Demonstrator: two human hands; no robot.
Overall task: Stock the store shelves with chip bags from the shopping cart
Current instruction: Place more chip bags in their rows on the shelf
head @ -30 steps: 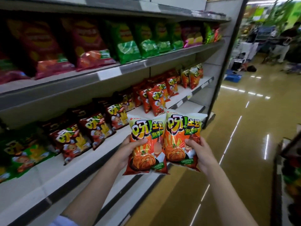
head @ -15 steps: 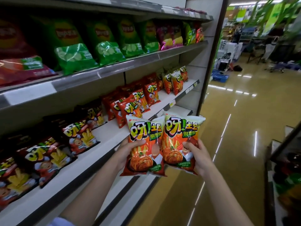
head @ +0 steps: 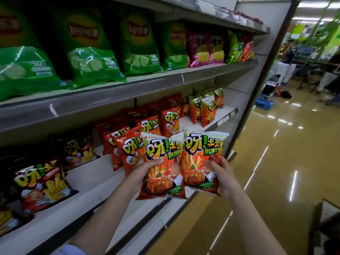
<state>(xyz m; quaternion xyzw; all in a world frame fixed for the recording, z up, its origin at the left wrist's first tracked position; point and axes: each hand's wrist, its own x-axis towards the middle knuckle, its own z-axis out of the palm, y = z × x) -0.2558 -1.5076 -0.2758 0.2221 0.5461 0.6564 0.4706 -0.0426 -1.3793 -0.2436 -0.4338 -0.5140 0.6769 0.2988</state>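
You hold two matching chip bags upright, side by side and touching, in front of the middle shelf. Your left hand grips the left bag with the thumb across its front; your right hand grips the right bag by its right edge, fingers curled round it. Red bags of the same brand stand on the shelf just behind them. Green chip bags line the shelf above. The glossy aisle floor stretches to your right.
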